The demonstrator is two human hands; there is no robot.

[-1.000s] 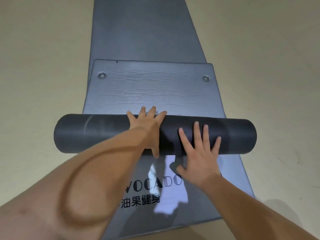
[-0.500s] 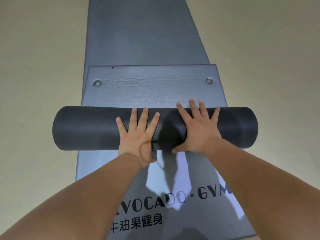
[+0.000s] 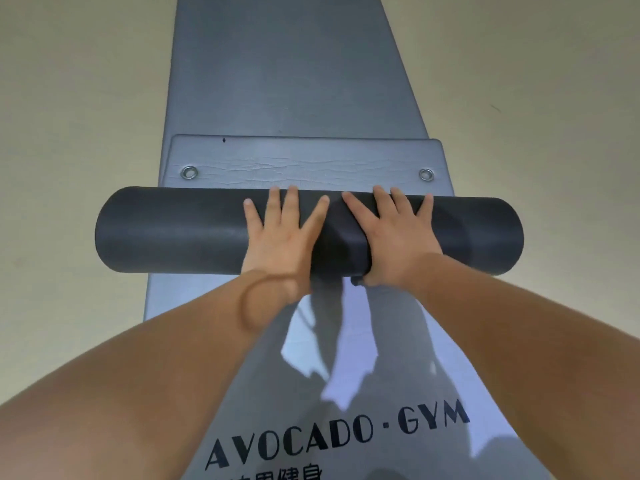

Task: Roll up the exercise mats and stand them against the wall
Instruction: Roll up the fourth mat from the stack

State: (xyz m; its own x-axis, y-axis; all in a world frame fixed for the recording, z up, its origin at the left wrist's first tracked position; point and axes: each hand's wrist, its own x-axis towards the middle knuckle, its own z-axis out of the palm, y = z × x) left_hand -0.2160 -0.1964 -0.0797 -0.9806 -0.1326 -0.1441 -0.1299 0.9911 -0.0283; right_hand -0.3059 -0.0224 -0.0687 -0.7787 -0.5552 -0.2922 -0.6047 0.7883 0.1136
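mat roll mid-floor, nearly done, only eyelet end flat beyond | left hand and right hand open-palmed, pressing its top | printed mat beneath unrolled | standing up not begun

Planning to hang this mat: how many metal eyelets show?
2: left eyelet and right eyelet, in the far corners beyond the roll; others may be rolled inside.

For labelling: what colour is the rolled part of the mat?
The roll is charcoal black, head view.

"AVOCADO·GYM" in black on the grey mat, cropped Chinese characters below.
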